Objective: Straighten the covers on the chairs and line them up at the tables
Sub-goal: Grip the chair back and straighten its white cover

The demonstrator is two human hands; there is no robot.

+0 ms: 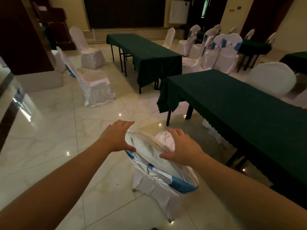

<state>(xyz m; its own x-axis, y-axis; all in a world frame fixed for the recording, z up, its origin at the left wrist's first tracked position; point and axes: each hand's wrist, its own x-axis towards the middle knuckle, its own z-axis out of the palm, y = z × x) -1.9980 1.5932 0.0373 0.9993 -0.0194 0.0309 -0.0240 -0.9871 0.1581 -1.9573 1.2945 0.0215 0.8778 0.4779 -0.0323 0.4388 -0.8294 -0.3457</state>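
A chair in a white cover [154, 165] with a blue sash [184, 186] stands on the tiled floor just below me, its back toward me. My left hand [116, 136] clasps the left side of the chair's top, thumb pressed into the cloth. On the right side of the top, my right hand [182, 146] grips the cover the same way. The cover is wrinkled over the back and bunched at the seat. A table with a dark green cloth [232, 100] runs along the chair's right side.
A second green-clothed table [144, 50] stands farther back. Two white-covered chairs [93, 83] [86, 48] stand loose at the left. Several covered chairs with blue sashes [222, 47] crowd the back right. Another covered chair back [270, 78] is behind the near table. A dark pillar [25, 39] rises at the left.
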